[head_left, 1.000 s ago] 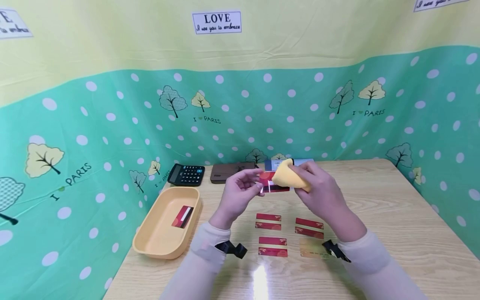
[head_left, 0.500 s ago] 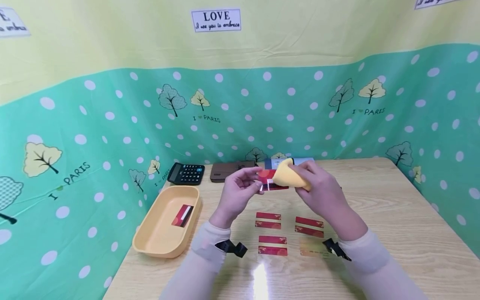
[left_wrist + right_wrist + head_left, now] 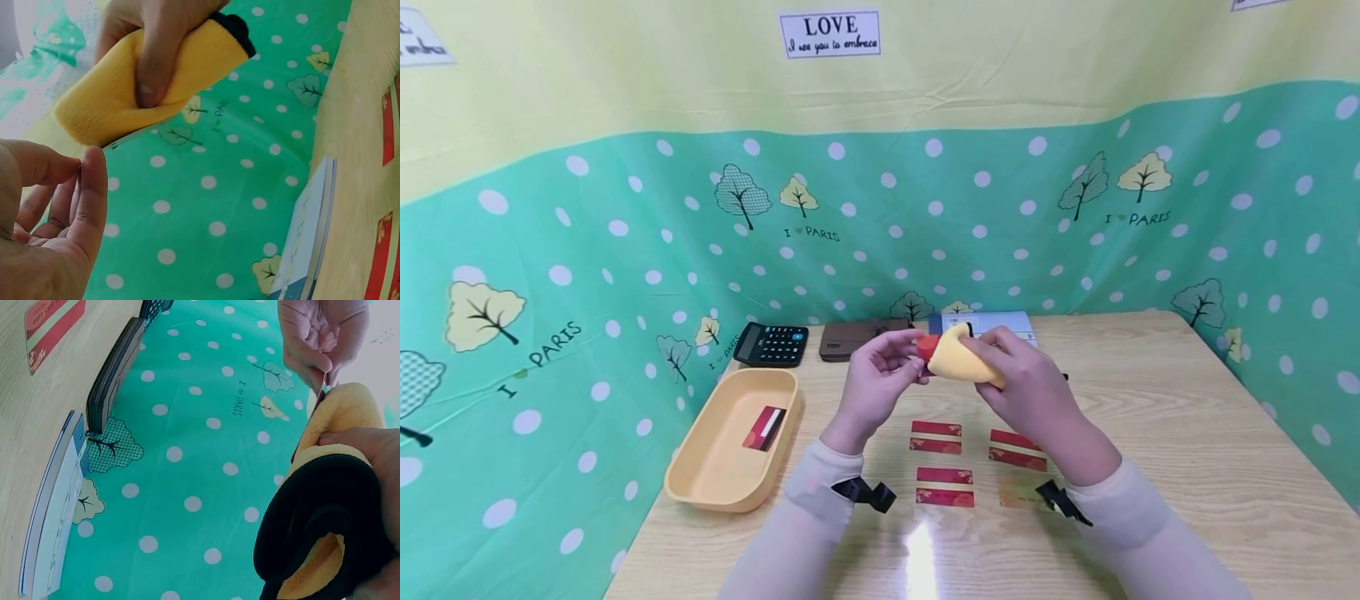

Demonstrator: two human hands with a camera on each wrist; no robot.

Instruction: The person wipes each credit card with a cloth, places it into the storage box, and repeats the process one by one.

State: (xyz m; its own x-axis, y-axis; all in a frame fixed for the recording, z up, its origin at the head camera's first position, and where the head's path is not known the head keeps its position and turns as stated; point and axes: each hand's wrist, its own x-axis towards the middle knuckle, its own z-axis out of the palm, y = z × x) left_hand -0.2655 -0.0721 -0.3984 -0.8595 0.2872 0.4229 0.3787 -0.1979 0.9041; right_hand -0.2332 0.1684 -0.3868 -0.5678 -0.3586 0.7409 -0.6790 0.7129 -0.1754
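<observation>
My left hand [image 3: 876, 379] pinches one end of a red card [image 3: 928, 344] between thumb and forefinger, above the table. From the other side, my right hand [image 3: 1030, 379] grips a folded yellow cloth [image 3: 958, 357] with a dark edge, thumb pressed into it. The cloth is wrapped over most of the card and its tip lies right by the left fingertips. Only a narrow strip of the card shows in the head view. In the right wrist view, the card's thin edge [image 3: 304, 434] runs along the cloth [image 3: 350, 403].
Below the hands lie three red striped cards [image 3: 944, 487] and a gold card [image 3: 1017, 492]. At left stands a yellow plastic basket [image 3: 681, 483] with one red card [image 3: 765, 427] in it. A calculator [image 3: 772, 345], brown wallet [image 3: 850, 340] and pale-blue box [image 3: 1000, 321] line the back edge.
The right hand has moved the yellow cloth leftward along the card, covering more of it. The left hand keeps its pinch in nearly the same place.
</observation>
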